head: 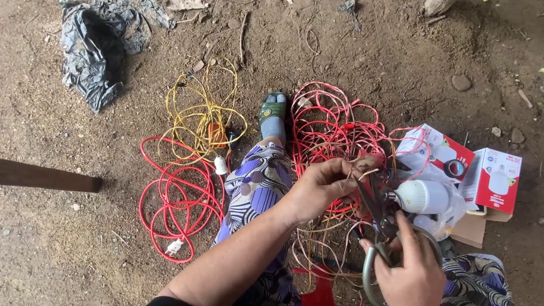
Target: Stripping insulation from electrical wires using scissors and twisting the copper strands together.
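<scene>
While the left hand [320, 186] pinches a thin wire [370, 174], the right hand [413, 274] grips scissors [380, 232] (blades at the wire); open dirt [11, 252] lies at nine o'clock, boxes [490, 180] crowding two o'clock.

Hemmed in by red wire tangle [330, 129] ahead and boxes [470, 172] right; open dirt floor [9, 100] far left.

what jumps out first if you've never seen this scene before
Tangled red wire lies on the dirt floor at centre, with a yellow coil to its left. In front, the left hand pinches a wire end while the right hand works large scissors. Red-and-white boxes sit at right.
</scene>
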